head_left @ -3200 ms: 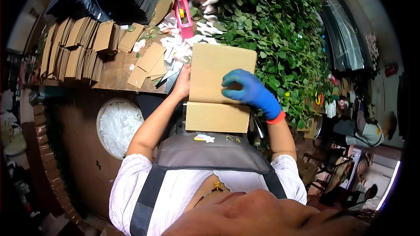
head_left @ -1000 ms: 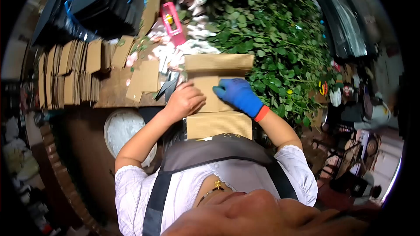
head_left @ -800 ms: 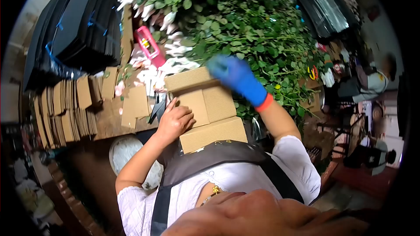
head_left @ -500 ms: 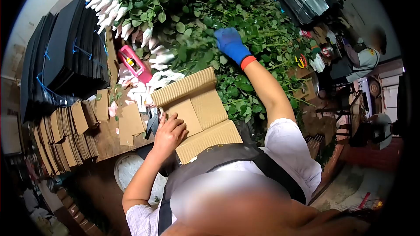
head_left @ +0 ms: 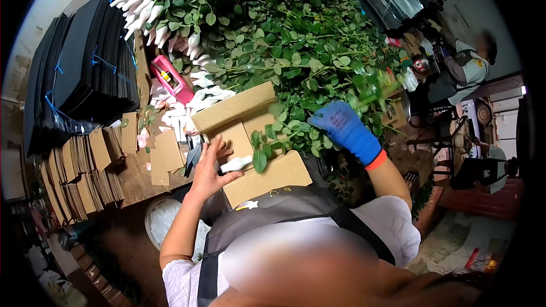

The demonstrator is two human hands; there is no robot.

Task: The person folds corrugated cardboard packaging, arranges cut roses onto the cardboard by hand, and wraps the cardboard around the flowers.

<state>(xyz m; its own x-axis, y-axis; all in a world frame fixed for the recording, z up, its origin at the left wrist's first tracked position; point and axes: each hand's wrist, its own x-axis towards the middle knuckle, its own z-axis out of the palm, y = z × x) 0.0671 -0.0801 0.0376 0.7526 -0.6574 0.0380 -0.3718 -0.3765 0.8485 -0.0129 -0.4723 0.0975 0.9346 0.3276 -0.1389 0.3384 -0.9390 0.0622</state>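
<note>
Between my hands lies an open corrugated cardboard sheet (head_left: 273, 176), with a smaller flat card (head_left: 232, 138) on its inner face. My right hand (head_left: 341, 128), in a blue glove with an orange cuff, is closed around the stem of a leafy rose (head_left: 273, 141). The rose's white-netted head (head_left: 236, 164) points left over the cardboard. My bare left hand (head_left: 215, 167) is beside that head, thumb and fingers spread around it without visibly gripping it. A large pile of leafy stems (head_left: 296, 39) lies beyond the cardboard.
Black sheets (head_left: 94, 56) tied with blue string stand at the left, above cardboard pieces (head_left: 79, 170). A pink tape dispenser (head_left: 172, 79) is near white-netted flower heads (head_left: 136, 8). A white tub (head_left: 165, 221) stands below the table. A co-worker (head_left: 469, 71) is at the right.
My right hand has come back from the stem pile toward me, bringing a rose over the cardboard. My left hand has lifted off the cardboard and opened its fingers.
</note>
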